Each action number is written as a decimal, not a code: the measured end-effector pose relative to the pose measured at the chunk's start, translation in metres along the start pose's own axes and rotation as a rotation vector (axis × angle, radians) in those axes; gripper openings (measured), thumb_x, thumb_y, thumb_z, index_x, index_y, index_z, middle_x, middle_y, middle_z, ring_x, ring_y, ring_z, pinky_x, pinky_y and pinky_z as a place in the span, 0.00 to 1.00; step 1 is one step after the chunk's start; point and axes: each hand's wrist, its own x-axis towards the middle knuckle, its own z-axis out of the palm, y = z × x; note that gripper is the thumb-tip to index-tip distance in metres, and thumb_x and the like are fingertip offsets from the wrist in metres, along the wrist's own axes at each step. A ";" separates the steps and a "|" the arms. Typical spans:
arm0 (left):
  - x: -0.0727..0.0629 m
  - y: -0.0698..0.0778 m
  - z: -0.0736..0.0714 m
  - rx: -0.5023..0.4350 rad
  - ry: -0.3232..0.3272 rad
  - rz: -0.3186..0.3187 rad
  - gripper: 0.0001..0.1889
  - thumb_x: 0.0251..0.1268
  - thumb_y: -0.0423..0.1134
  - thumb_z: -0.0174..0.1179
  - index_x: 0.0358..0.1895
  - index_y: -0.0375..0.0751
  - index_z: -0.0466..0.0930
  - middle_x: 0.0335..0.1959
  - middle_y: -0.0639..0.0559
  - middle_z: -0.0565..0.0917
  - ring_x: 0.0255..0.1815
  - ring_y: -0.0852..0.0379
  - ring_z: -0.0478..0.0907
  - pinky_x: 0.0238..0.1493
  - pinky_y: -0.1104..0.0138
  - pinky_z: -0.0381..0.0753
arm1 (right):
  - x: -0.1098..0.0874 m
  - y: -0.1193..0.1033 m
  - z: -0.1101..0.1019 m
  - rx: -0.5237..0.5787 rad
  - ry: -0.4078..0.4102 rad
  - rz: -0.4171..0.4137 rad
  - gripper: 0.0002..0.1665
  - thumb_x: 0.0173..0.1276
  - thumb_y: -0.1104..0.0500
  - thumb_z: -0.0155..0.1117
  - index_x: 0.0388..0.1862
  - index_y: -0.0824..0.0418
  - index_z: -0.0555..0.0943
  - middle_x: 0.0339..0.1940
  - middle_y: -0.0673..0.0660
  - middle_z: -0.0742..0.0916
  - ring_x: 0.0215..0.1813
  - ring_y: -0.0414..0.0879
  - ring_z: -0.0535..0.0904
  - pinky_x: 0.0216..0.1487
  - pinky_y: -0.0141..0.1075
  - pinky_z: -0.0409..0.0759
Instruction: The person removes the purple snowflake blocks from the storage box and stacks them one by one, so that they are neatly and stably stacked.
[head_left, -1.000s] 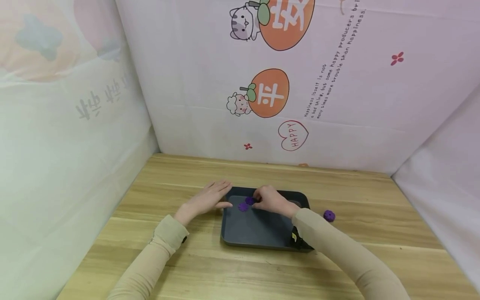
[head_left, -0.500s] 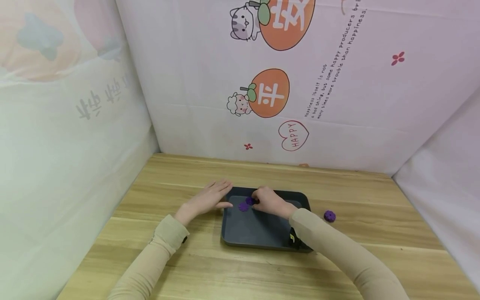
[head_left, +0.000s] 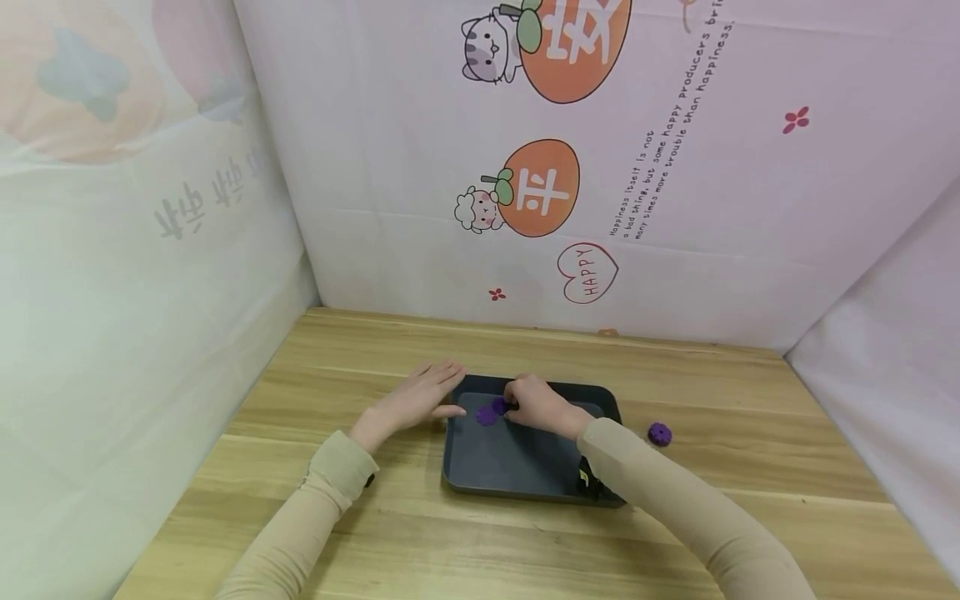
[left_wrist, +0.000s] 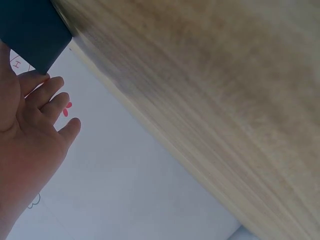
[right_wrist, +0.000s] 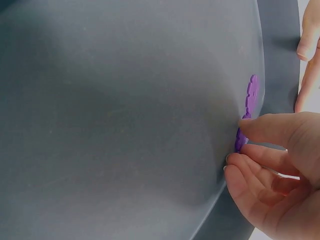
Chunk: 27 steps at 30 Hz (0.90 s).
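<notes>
A dark grey rectangular tray point(head_left: 517, 467) lies on the wooden table. In its far left part are two flat purple flower-shaped discs, overlapping at their edges: the left disc point(head_left: 487, 416) and the right disc point(right_wrist: 240, 141). My right hand point(head_left: 542, 404) reaches in over the tray and pinches the right disc between thumb and forefinger, as the right wrist view shows. At the tray's far left corner, my left hand point(head_left: 416, 396) rests by the rim, fingers extended and thumb apart. The left wrist view shows its fingertips point(left_wrist: 59, 102) right at the tray's corner.
Right of the tray, another purple flower-shaped piece point(head_left: 660, 434) lies on the table point(head_left: 420, 550); it looks thicker, like a small stack. Printed white cloth point(head_left: 405, 208) stands behind the table and along both sides.
My right hand shifts slightly left with its forearm, staying on the right disc. My left hand and the tray keep their places.
</notes>
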 end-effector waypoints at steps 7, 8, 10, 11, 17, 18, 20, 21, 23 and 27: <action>0.000 -0.001 0.001 -0.012 0.001 0.000 0.40 0.74 0.59 0.50 0.78 0.36 0.54 0.80 0.40 0.56 0.82 0.42 0.50 0.83 0.46 0.49 | 0.002 0.001 0.004 -0.011 0.004 -0.002 0.09 0.61 0.64 0.72 0.39 0.68 0.85 0.36 0.61 0.85 0.37 0.49 0.82 0.38 0.40 0.86; 0.000 -0.001 0.001 -0.012 0.004 0.002 0.40 0.74 0.59 0.50 0.78 0.36 0.54 0.80 0.40 0.56 0.82 0.42 0.51 0.83 0.46 0.49 | 0.002 0.002 0.004 -0.010 0.007 -0.003 0.09 0.62 0.65 0.72 0.39 0.68 0.85 0.36 0.61 0.86 0.37 0.49 0.82 0.37 0.40 0.86; 0.000 -0.002 0.002 -0.012 0.010 0.005 0.40 0.73 0.59 0.50 0.78 0.36 0.54 0.80 0.40 0.57 0.82 0.42 0.51 0.83 0.46 0.50 | 0.002 0.002 0.005 -0.013 0.009 -0.005 0.08 0.62 0.64 0.72 0.39 0.68 0.85 0.36 0.61 0.86 0.37 0.49 0.83 0.37 0.39 0.86; 0.000 -0.003 0.002 -0.012 0.013 0.007 0.40 0.73 0.59 0.50 0.78 0.36 0.55 0.80 0.40 0.57 0.82 0.42 0.51 0.82 0.46 0.50 | 0.002 0.002 0.005 -0.015 0.007 -0.004 0.08 0.62 0.64 0.72 0.39 0.67 0.85 0.36 0.61 0.86 0.37 0.48 0.83 0.37 0.39 0.86; 0.001 -0.002 0.002 -0.014 0.014 0.005 0.40 0.73 0.60 0.50 0.78 0.36 0.55 0.80 0.40 0.57 0.82 0.42 0.51 0.83 0.46 0.50 | 0.003 0.002 0.004 -0.006 -0.005 0.016 0.09 0.62 0.62 0.73 0.38 0.67 0.85 0.35 0.60 0.85 0.34 0.47 0.82 0.35 0.39 0.85; 0.001 -0.002 0.002 -0.015 0.014 0.003 0.40 0.73 0.60 0.50 0.78 0.37 0.55 0.80 0.40 0.57 0.82 0.42 0.52 0.83 0.46 0.50 | 0.004 0.002 0.005 -0.001 -0.003 0.022 0.09 0.62 0.62 0.73 0.37 0.67 0.85 0.35 0.60 0.85 0.34 0.47 0.81 0.34 0.39 0.85; 0.001 -0.002 0.002 -0.018 0.012 0.002 0.40 0.73 0.59 0.50 0.78 0.37 0.55 0.80 0.40 0.57 0.82 0.42 0.52 0.83 0.46 0.50 | 0.005 0.000 0.005 0.000 -0.003 0.036 0.09 0.62 0.62 0.73 0.37 0.67 0.85 0.35 0.60 0.86 0.33 0.46 0.82 0.34 0.38 0.85; 0.001 -0.002 0.002 -0.021 0.012 0.001 0.40 0.73 0.59 0.50 0.78 0.37 0.55 0.80 0.40 0.57 0.82 0.42 0.52 0.83 0.46 0.50 | 0.006 0.000 0.005 0.001 0.002 0.040 0.09 0.62 0.62 0.73 0.36 0.67 0.85 0.34 0.61 0.86 0.32 0.46 0.82 0.33 0.38 0.85; 0.001 -0.002 0.002 -0.024 0.010 0.000 0.40 0.73 0.59 0.51 0.78 0.37 0.55 0.80 0.40 0.57 0.82 0.42 0.51 0.83 0.46 0.50 | 0.006 -0.001 0.006 -0.004 0.007 0.049 0.08 0.61 0.62 0.73 0.35 0.67 0.85 0.34 0.61 0.87 0.30 0.45 0.81 0.32 0.38 0.85; 0.001 -0.002 0.001 -0.023 0.009 0.003 0.40 0.73 0.59 0.51 0.78 0.36 0.55 0.80 0.40 0.57 0.82 0.42 0.51 0.83 0.46 0.49 | 0.007 -0.004 0.006 -0.013 0.011 0.058 0.08 0.61 0.62 0.73 0.33 0.67 0.85 0.32 0.61 0.87 0.27 0.43 0.80 0.31 0.38 0.84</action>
